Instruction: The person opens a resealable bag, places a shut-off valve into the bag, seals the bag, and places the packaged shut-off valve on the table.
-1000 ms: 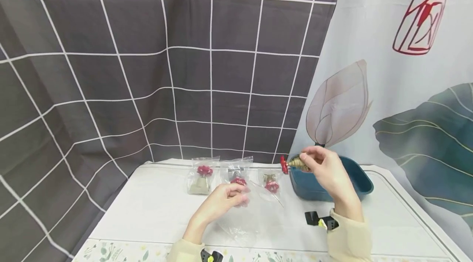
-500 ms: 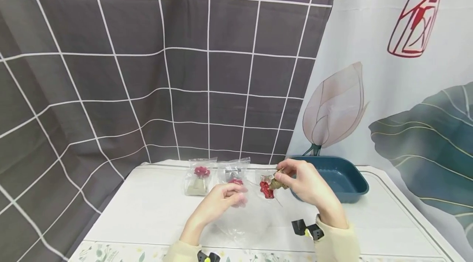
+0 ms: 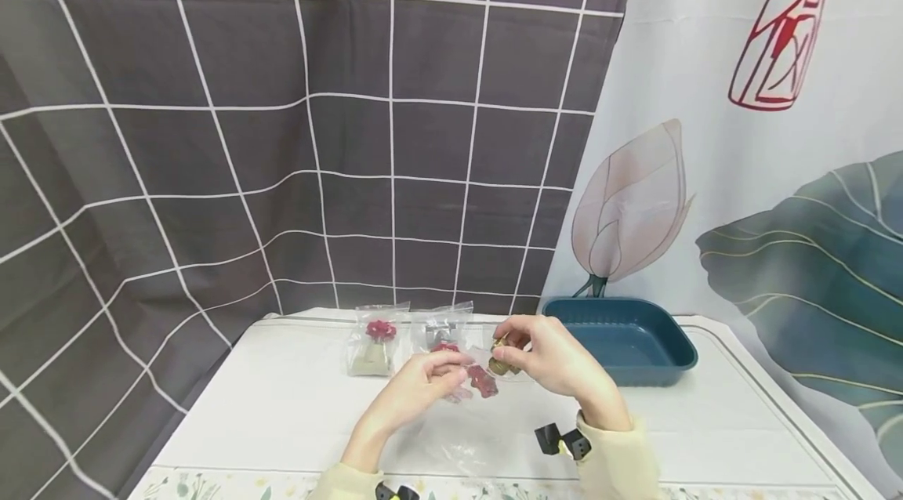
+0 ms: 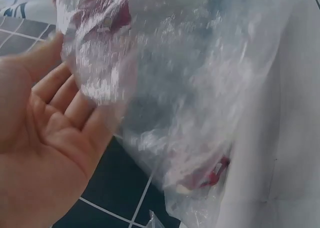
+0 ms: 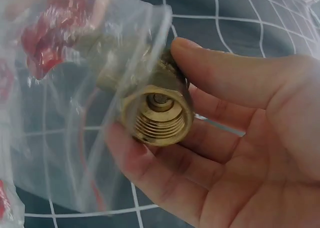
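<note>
In the head view my right hand (image 3: 557, 355) grips a brass gate valve (image 3: 498, 366) by its body, its red handwheel (image 3: 483, 381) pointing left toward my other hand. The right wrist view shows the valve's threaded opening (image 5: 160, 123) facing the camera, while the handwheel (image 5: 45, 48) is inside the mouth of a clear plastic bag (image 5: 60, 118). My left hand (image 3: 416, 389) holds that bag near its upper part; the film hangs below and fills much of the left wrist view, partly hiding the fingertips.
Two bagged valves with red handwheels, one (image 3: 374, 347) on the left and another (image 3: 440, 331) beside it, lie at the back of the white table (image 3: 275, 398). A third is mostly hidden behind my right hand. A blue plastic basin (image 3: 624, 375) stands at the back right.
My right hand has carried the valve left from over the basin to the bag, and its handwheel has gone into the bag's mouth. The left hand has stayed nearly in place.
</note>
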Action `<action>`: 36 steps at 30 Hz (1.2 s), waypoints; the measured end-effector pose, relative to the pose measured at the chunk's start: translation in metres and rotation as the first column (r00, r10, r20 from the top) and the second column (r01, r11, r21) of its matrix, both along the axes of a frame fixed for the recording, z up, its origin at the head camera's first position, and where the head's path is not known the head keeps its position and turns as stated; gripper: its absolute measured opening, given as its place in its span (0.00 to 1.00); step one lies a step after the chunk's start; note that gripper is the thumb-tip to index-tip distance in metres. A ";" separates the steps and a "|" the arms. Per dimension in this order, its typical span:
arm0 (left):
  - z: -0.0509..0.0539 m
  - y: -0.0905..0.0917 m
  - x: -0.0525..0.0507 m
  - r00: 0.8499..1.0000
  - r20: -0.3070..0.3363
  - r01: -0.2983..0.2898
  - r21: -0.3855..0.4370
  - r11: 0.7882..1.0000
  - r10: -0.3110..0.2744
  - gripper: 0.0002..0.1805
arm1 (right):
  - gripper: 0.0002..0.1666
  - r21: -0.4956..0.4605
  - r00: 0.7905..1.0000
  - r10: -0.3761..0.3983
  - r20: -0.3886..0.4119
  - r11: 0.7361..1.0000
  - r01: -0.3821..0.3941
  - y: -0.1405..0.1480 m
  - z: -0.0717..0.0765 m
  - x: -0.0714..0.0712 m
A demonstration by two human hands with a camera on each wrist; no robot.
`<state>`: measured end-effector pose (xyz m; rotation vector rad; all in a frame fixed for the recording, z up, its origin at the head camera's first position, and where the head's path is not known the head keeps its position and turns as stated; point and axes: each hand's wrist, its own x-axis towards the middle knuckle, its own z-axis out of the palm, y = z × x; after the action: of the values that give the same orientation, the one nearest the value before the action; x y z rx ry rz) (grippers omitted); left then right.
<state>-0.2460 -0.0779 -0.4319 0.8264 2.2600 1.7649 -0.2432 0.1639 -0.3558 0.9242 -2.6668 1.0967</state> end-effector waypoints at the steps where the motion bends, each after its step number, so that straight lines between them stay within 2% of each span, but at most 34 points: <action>1: 0.000 0.000 0.000 1.000 0.018 0.023 0.014 1.000 -0.023 0.23 | 0.06 -0.006 1.000 0.020 0.007 1.000 -0.020 -0.002 -0.001 0.000; 5: -0.001 0.002 0.002 0.989 0.083 0.117 0.070 0.991 -0.122 0.29 | 0.06 -0.014 0.997 0.083 0.004 0.996 -0.083 -0.009 -0.003 -0.001; 7: -0.001 0.003 0.002 0.985 0.077 0.150 0.085 0.985 -0.156 0.27 | 0.06 -0.006 0.995 0.101 -0.006 0.995 -0.101 -0.012 -0.003 -0.001; 10: 0.000 0.005 0.001 0.982 0.044 0.177 0.081 0.981 -0.181 0.19 | 0.07 0.021 0.995 0.100 -0.003 0.995 -0.100 -0.017 -0.003 0.000; 12: 0.001 0.006 0.002 0.988 0.022 0.153 0.054 0.987 -0.154 0.16 | 0.08 0.043 0.996 0.090 0.000 0.995 -0.090 -0.019 -0.004 0.000; 17: 0.005 0.007 0.004 0.999 -0.025 0.036 0.000 0.999 -0.036 0.17 | 0.11 0.045 0.996 0.093 0.010 0.995 -0.093 -0.023 -0.008 -0.002; 19: 0.005 0.008 0.005 0.999 -0.041 0.011 0.006 1.000 -0.010 0.17 | 0.12 0.027 0.994 0.108 0.020 0.994 -0.108 -0.024 -0.010 -0.004; 22: 0.005 0.007 0.005 0.999 -0.040 0.003 0.031 1.000 -0.002 0.18 | 0.12 0.007 0.992 0.122 0.037 0.993 -0.122 -0.026 -0.012 -0.006; 28: 0.003 0.007 0.002 0.997 -0.068 -0.026 0.050 0.998 0.029 0.17 | 0.07 0.016 0.992 0.124 0.018 0.992 -0.124 -0.027 -0.013 -0.007; 33: 0.001 0.006 -0.001 0.991 -0.086 -0.100 0.061 0.993 0.105 0.17 | 0.09 -0.023 0.994 0.105 0.002 0.994 -0.105 -0.026 -0.012 -0.008; 36: -0.001 0.005 -0.002 0.985 -0.079 -0.148 0.070 0.986 0.154 0.15 | 0.15 -0.046 0.996 0.088 -0.001 0.995 -0.088 -0.022 -0.012 -0.008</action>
<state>-0.2482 -0.0724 -0.4327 0.7734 2.3890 1.9114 -0.2511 0.1422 -0.3678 1.0421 -2.6128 1.1712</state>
